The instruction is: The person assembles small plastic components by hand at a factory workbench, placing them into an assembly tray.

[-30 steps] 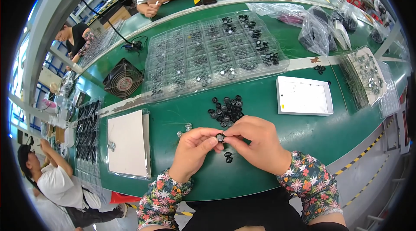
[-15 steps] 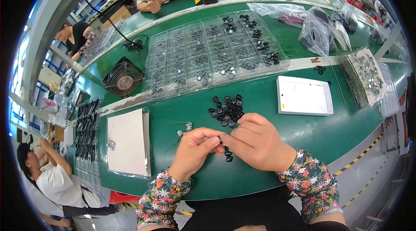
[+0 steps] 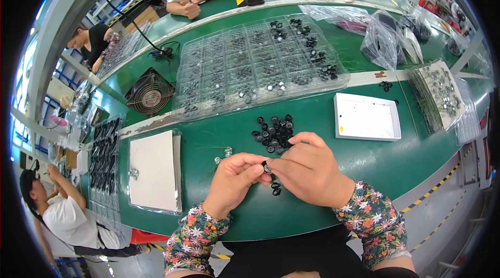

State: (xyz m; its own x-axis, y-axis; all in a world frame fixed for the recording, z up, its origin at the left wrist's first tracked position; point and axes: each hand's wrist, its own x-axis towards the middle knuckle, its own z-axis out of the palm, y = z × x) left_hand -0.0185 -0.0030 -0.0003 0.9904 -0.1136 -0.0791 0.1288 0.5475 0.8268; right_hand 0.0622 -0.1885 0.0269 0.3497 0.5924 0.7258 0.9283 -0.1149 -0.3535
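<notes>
Between the fingertips of my left hand is a small round black part with a silvery face. My right hand closes in from the other side, its thumb and forefinger pinched at the same part. Just below my fingers lie a few more black rings on the green table. Beyond my hands is a loose pile of round black parts. Some silvery pieces with thin wires rest to the left of the pile, near my left hand.
Clear compartment trays full of small parts span the far side. A white box lid sits at right, a beige board at left. A black fan and plastic bags stand farther off. Co-workers sit around the table.
The part between my fingers has turned, so its silvery face now shows. My hands stay in nearly the same place. The person across has shifted their hands slightly.
</notes>
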